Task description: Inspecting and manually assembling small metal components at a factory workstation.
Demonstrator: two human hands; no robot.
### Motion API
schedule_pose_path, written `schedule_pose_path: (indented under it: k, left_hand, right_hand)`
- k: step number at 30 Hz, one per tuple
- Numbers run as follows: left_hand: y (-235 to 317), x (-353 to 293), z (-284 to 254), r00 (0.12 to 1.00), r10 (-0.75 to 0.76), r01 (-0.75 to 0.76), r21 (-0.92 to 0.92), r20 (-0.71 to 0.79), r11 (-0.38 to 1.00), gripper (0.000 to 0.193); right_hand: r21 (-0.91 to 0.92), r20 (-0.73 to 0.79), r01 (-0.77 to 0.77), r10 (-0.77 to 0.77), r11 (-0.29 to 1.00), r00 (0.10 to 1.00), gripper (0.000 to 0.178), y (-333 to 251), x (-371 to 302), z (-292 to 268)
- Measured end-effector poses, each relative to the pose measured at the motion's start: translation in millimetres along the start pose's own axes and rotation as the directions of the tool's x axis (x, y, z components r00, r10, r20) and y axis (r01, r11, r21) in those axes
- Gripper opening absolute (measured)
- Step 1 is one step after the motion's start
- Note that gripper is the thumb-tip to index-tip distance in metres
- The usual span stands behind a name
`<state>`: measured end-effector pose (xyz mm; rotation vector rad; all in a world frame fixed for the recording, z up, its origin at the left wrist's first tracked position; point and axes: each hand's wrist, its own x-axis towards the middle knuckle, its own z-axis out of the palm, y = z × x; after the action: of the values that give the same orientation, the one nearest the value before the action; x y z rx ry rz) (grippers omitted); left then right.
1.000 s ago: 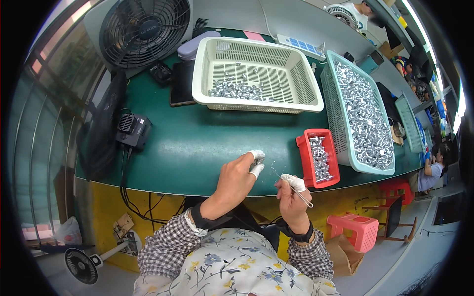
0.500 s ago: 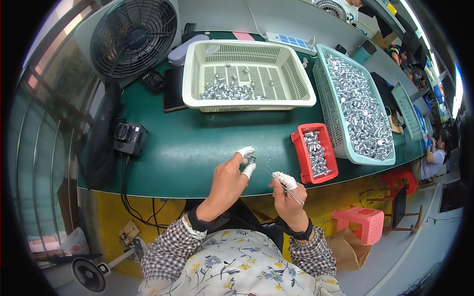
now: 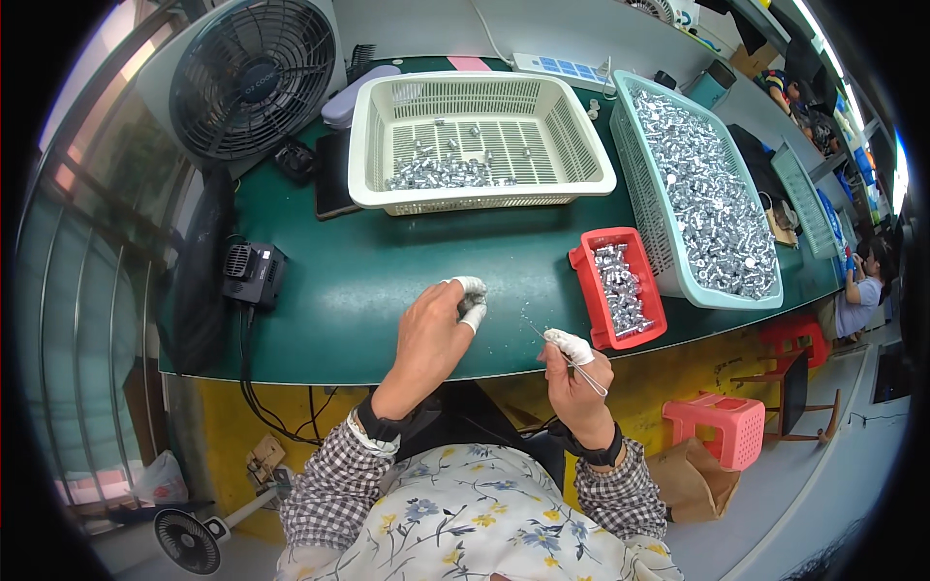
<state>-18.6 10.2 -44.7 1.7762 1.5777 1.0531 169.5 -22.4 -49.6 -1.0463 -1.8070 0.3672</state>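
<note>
My left hand [image 3: 431, 329], with white coverings on its fingertips, is closed above the green tabletop. Its thumb and fingers curl around a small metal part, now almost wholly hidden by them. To the right, near the table's front edge, my right hand [image 3: 579, 385] grips thin metal tweezers [image 3: 589, 376], tips pointing up and left toward the left hand. A white covering wraps a finger of this hand too. Just beyond it stands a red bin [image 3: 651, 337] holding small silvery metal parts [image 3: 620, 290]. Tiny pale crumbs dot the tabletop between my hands.
At the back of the green table [image 3: 320, 300] is a cream basket [image 3: 484, 200] with scattered metal parts. A light blue basket [image 3: 693, 281] heaped with them stands right. A fan [image 3: 257, 82], black box-shaped device [image 3: 254, 273] and dark flat case [image 3: 334, 179] line the left.
My left hand has moved slightly left and turned, so its fingers now cover the metal part that showed earlier. My right hand has shifted a little right and down with the tweezers.
</note>
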Motion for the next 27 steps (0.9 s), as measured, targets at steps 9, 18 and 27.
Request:
schedule_pose_path:
  k: [9,18,27]
  left_hand:
    - [17.8,2.9,-5.4,0.941,0.263,-0.262,0.036,-0.212,0.964,0.02]
    - [12.4,-9.3,-3.1,0.949,0.309,-0.278,0.301,-0.059,0.912,0.019]
    - [9.2,-8.9,-4.0,0.961,0.254,-0.226,0.224,-0.106,0.948,0.014]
  right_hand:
    - [0.007,-0.001,-0.016,0.016,1.0,1.0,0.01,1.4,-3.1,-14.2]
    - [0.002,-0.021,0.002,-0.002,1.0,1.0,0.01,-1.8,-5.3,-22.8]
    - [-0.001,-0.024,-0.004,0.004,1.0,1.0,0.009,-10.1,-8.6,-28.4]
